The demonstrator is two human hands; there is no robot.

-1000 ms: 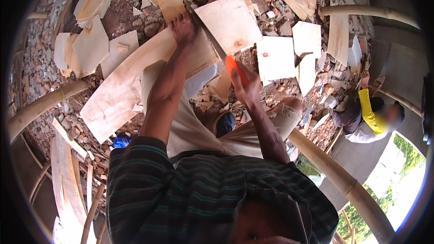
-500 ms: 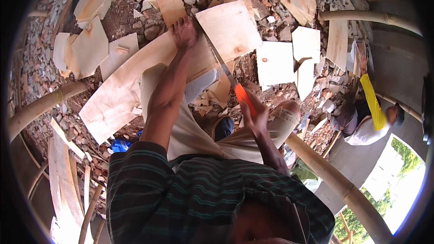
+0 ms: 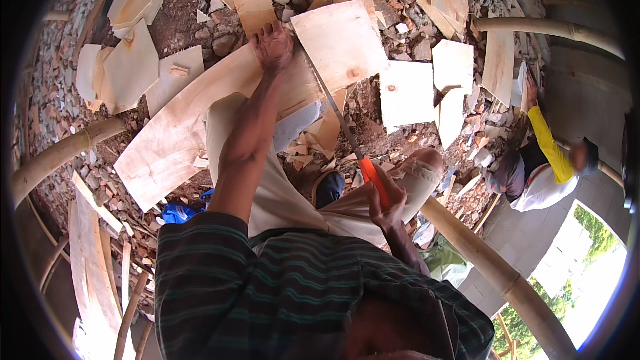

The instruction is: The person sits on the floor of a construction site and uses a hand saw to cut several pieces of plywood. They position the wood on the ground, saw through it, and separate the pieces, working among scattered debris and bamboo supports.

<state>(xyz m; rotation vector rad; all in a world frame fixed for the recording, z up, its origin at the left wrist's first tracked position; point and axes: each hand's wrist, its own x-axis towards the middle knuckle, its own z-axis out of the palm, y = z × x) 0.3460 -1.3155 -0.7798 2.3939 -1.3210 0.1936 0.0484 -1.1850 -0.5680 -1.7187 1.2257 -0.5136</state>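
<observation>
My right hand (image 3: 388,195) is wrapped round the orange handle of a hand saw (image 3: 339,113). Its long thin blade slants up and left along the edge of a long wooden board (image 3: 193,117). Spread flat, my left hand (image 3: 273,47) presses on the far end of that board, just left of the blade. My knee in beige trousers (image 3: 230,133) rests over the board's middle. Right of the blade lies a square piece of wood (image 3: 340,41); whether it is still joined to the board I cannot tell.
Cut wood pieces (image 3: 405,93) lie around on rubble and bare soil (image 3: 183,33). Bamboo poles (image 3: 493,267) cross at the right and left. At the right, a person in a yellow sleeve (image 3: 550,147) reaches toward a grey wall. A blue object (image 3: 179,213) lies by my left side.
My right hand has drawn the saw back toward me, down and to the right. My left hand stays on the board. The other person's arm has shifted slightly.
</observation>
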